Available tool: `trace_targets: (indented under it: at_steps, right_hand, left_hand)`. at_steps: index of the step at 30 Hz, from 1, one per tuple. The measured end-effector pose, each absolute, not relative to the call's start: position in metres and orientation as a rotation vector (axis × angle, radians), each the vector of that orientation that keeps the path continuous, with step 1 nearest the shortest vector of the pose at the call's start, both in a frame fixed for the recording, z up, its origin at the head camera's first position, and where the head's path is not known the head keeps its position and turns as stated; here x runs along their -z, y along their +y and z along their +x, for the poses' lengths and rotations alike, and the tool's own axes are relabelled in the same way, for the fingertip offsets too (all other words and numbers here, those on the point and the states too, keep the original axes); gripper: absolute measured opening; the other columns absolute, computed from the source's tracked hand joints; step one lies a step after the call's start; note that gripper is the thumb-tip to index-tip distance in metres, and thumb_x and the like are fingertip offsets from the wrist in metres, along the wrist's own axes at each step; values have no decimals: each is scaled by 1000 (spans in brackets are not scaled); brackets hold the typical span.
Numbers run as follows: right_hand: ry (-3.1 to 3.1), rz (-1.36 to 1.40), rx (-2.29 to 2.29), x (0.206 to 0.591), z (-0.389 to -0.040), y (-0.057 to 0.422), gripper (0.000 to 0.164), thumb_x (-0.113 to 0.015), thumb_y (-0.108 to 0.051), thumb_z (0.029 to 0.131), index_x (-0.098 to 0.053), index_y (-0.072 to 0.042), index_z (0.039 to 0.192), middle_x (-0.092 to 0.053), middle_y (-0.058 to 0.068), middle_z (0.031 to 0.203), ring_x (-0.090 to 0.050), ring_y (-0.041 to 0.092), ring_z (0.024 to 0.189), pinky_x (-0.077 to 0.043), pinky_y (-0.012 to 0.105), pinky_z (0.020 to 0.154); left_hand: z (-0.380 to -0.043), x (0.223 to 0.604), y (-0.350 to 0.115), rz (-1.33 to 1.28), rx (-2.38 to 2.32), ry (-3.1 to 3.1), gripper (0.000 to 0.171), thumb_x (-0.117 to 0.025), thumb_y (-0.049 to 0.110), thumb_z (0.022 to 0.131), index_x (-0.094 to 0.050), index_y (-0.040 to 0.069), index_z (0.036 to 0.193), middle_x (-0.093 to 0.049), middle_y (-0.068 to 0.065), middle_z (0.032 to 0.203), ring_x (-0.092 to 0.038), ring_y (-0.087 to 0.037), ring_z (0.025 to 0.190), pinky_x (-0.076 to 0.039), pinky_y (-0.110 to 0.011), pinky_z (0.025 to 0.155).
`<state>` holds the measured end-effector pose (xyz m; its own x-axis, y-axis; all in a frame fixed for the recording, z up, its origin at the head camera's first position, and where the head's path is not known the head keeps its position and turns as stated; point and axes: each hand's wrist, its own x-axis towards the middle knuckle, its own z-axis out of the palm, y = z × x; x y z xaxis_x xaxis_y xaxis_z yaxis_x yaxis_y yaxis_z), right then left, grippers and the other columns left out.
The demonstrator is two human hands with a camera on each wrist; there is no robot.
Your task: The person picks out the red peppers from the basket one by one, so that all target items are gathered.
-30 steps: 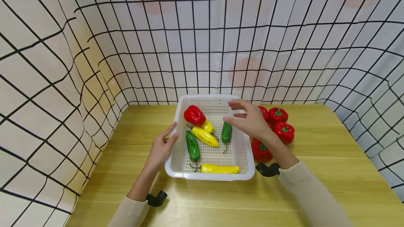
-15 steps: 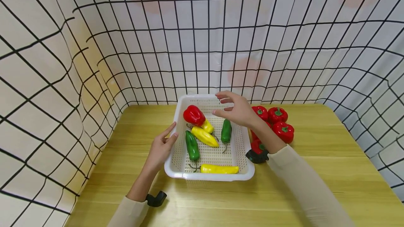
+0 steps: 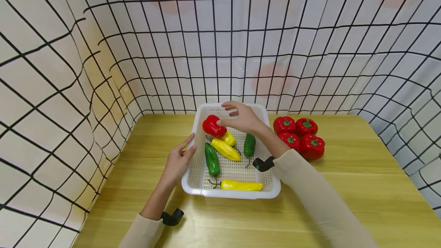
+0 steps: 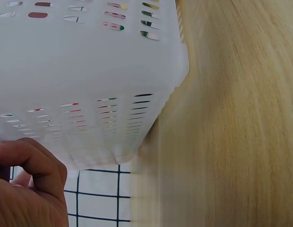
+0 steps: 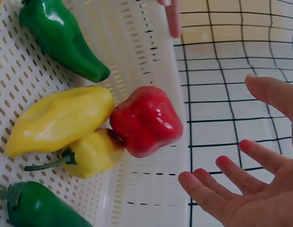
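A white perforated plastic basket (image 3: 231, 193) stands on the table, and my left hand (image 3: 175, 163) holds its left rim. In the left wrist view, bent fingers of that hand (image 4: 35, 175) lie against the basket's outer wall. My right hand (image 3: 241, 118) hovers over the far part of the basket with spread fingers, near a red bell pepper (image 3: 213, 126), apart from it in the right wrist view. Beneath the red pepper lies a small yellow pepper (image 5: 94, 152). Alongside are a long yellow pepper (image 3: 225, 149), two green peppers (image 3: 212, 160) and another yellow pepper (image 3: 241, 185) near the front wall.
Several red bell peppers (image 3: 311, 146) stand clustered on the wooden table (image 3: 351, 186) right of the basket. A white sheet with a black grid (image 3: 224, 41) encloses the back and sides. Black wrist cameras (image 3: 172, 217) are worn on both wrists.
My right hand has moved left across the basket, from above its right side to beside the red bell pepper, fingers still spread. The left hand stays on the rim.
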<state>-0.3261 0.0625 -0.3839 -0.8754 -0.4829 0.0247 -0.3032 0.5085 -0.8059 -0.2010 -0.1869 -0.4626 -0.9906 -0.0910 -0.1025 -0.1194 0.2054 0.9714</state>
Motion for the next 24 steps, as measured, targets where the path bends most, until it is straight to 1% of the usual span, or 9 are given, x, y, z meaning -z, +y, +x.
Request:
trace_targets:
  at_steps: [4,6,13,20,24]
  right_hand:
    - [2515,-648,1296,392,-333,53,73,-78,-42,89,-49,-14,151,-53,15,151,-55,38,134,-57,53,103]
    - [2506,-640,1292,396,-336,49,73,-78,-41,89,-49,-13,150,-53,16,151,-56,38,133,-57,52,102]
    - [2545,-614,1226,408,-346,34,72,-77,-39,90,-49,-12,151,-53,14,151,-56,35,133,-56,50,104]
    - [2592,-597,1155,419,-351,26,69,-71,-39,95,-47,-8,152,-52,14,153,-55,35,135,-56,46,106]
    - [2586,-582,1142,423,-351,26,67,-70,-37,97,-47,-7,152,-53,15,152,-56,36,133,-57,45,105]
  left_hand:
    - [-201,463,-188,-215,-1940,2434,48,-60,36,105,-50,42,151,-74,-28,100,-77,-36,84,-66,-46,65]
    - [-201,464,-188,-207,-1939,2433,49,-61,37,105,-49,41,152,-74,-29,102,-77,-37,86,-66,-46,66]
    - [-203,465,-189,-191,-1931,2445,48,-60,37,105,-48,42,152,-72,-31,94,-77,-38,83,-66,-48,66]
    - [-202,465,-189,-190,-1942,2447,48,-61,36,105,-50,42,151,-73,-31,91,-77,-38,81,-65,-48,65]
    - [-202,464,-188,-195,-1934,2455,47,-61,36,105,-50,42,151,-72,-30,88,-77,-38,80,-66,-48,65]
